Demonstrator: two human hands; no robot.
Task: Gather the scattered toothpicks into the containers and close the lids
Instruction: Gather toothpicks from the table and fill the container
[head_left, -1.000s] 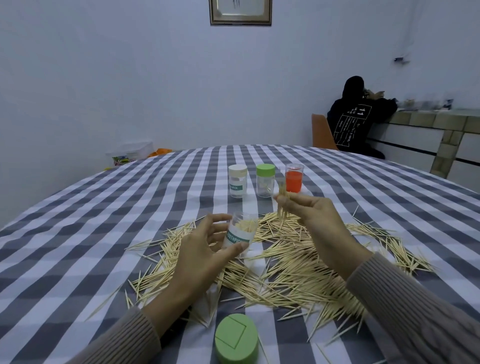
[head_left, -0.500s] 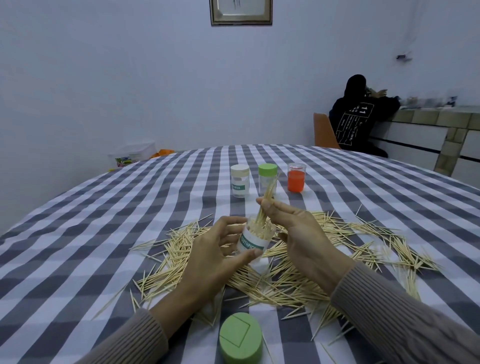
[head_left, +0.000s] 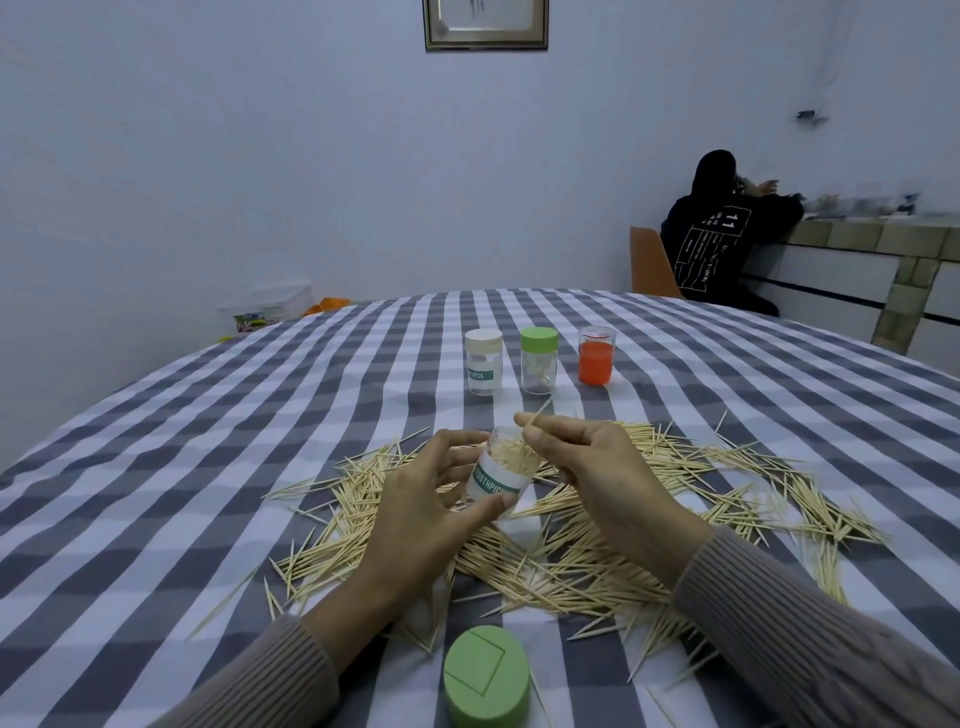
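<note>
Head view, centre frame: a person's left hand grips an open jar, fingers and thumb curled round its white label, the mouth tilted up and to the right and packed with toothpick ends. Just beside that mouth, the right hand pinches a single pick between thumb and forefinger, its tip pointing up and to the right above the jar. Both wrists emerge from ribbed grey-brown sleeves at the bottom corners.

Loose toothpicks lie strewn across the grey-and-white checked tablecloth, spreading from lower left of centre to the right edge of the frame, beneath and around both hands. A green lid sits at the bottom centre, near the heap's lower edge.

Above the hands stand three more containers in a row, well apart from the heap: a white-capped jar, a green-capped jar with a few picks inside, and an uncapped tube showing orange.

At upper right, a second person in a dark hooded top sits on an orange chair, back turned. A framed picture hangs at top centre.
</note>
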